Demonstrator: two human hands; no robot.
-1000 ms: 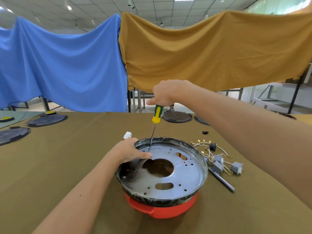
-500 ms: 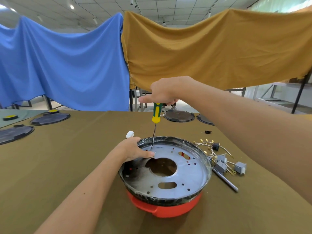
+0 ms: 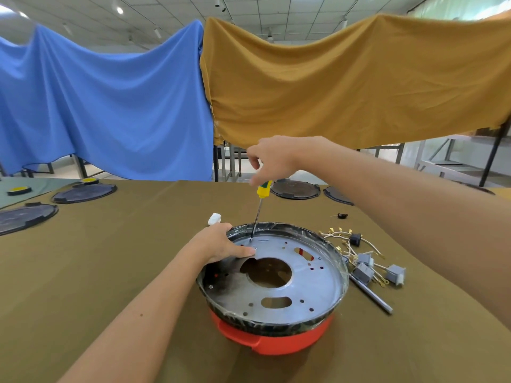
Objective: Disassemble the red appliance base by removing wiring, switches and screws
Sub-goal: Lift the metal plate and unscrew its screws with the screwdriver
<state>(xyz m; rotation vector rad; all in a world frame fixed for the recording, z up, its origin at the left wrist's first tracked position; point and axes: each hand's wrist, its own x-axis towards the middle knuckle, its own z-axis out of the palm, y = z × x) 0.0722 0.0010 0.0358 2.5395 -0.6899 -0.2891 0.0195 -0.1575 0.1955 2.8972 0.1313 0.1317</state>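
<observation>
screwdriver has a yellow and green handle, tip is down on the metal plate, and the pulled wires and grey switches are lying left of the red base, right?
Not quite. The head view shows the wires and grey switches lying to the right of the red base, not the left. The rest holds: the screwdriver has a yellow and green handle and its tip meets the metal plate.

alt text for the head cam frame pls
A person's right hand holds a green-and-yellow screwdriver upright by its handle top, tip on the far-left edge of a metal plate set in a red appliance base, while the left hand rests on the plate's rim. Removed wires and grey switches lie to the right on the olive-brown table.
</observation>
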